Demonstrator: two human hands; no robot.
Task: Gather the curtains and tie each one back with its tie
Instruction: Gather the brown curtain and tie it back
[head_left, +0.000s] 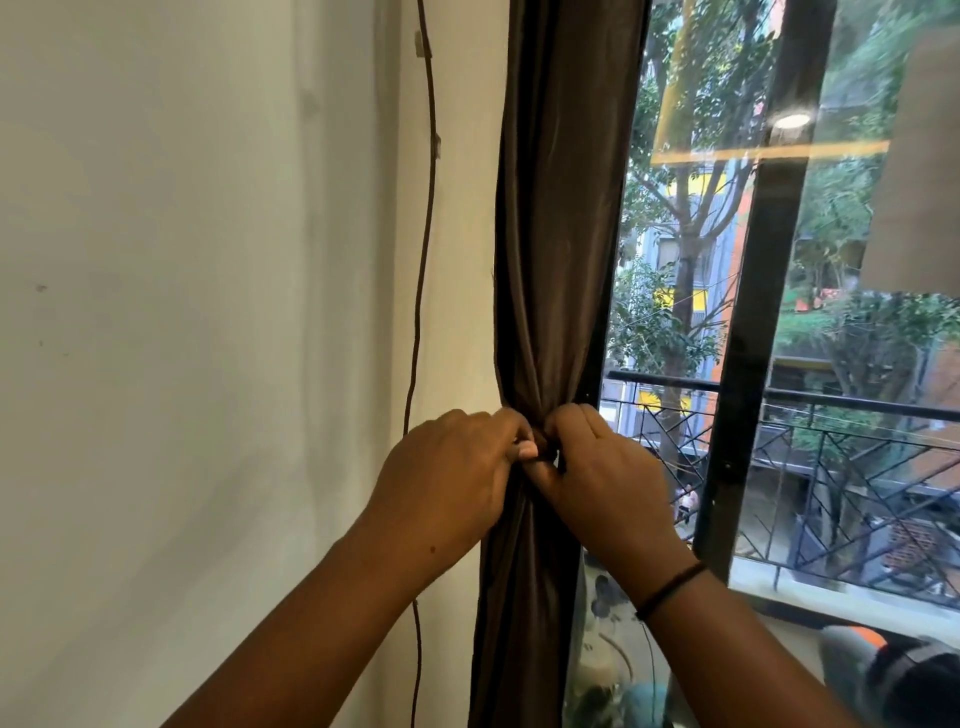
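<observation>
At the window's left edge, beside the wall: brown curtain (545, 260) bunched into a narrow column, pinched at the waist. Left hand (447, 478) and right hand (608, 467), fingers curled tight on the dark tie (551, 458), mid-knot by the look. Knot not yet finished; any other curtain out of view.

Curtain (545, 260): dark brown w/ slight sheen, plain, no pattern. Tie (548, 453) at the pinch pt looks same dark brown, mostly hidden. Wall (208, 260): off-white/cream, faint grey smudges. Cable (423, 260) down the wall: dark brown. Window frame (763, 312): black. Balcony railing (831, 457): black, diagonal-line geometric pattern. Wristband (670, 590) on rt wrist: black. Outside: green trees, yellow + orange bldg panels.
</observation>
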